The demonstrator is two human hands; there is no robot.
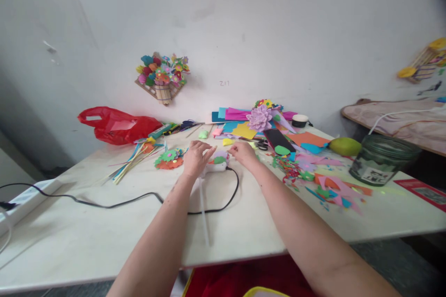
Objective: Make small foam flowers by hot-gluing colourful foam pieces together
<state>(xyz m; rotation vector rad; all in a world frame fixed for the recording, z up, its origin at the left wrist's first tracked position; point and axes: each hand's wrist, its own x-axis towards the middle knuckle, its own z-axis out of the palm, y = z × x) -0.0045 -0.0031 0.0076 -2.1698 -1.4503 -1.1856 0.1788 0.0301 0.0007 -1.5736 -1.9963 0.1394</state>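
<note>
My left hand [198, 159] hovers over the table just left of a white hot glue gun [216, 167], its fingers bent and its thumb held apart, with nothing visible between them. On the other side, my right hand [244, 154] has its fingertips pinched together; whatever they hold is too small to make out. Between the hands lie a lilac foam piece [220, 153] and a green foam piece [219, 160], right by the glue gun. A translucent glue stick [204, 213] points from the gun towards me. Layered green and orange foam flowers [169, 159] rest left of my left hand.
A black cord [114, 205] crosses the table to a power strip [31, 199]. Thin sticks [128, 167] and a red bag [116, 125] lie left. Scissors [262, 144], a phone [278, 141], foam scraps [334, 190] and a green glass jar [381, 160] occupy the right.
</note>
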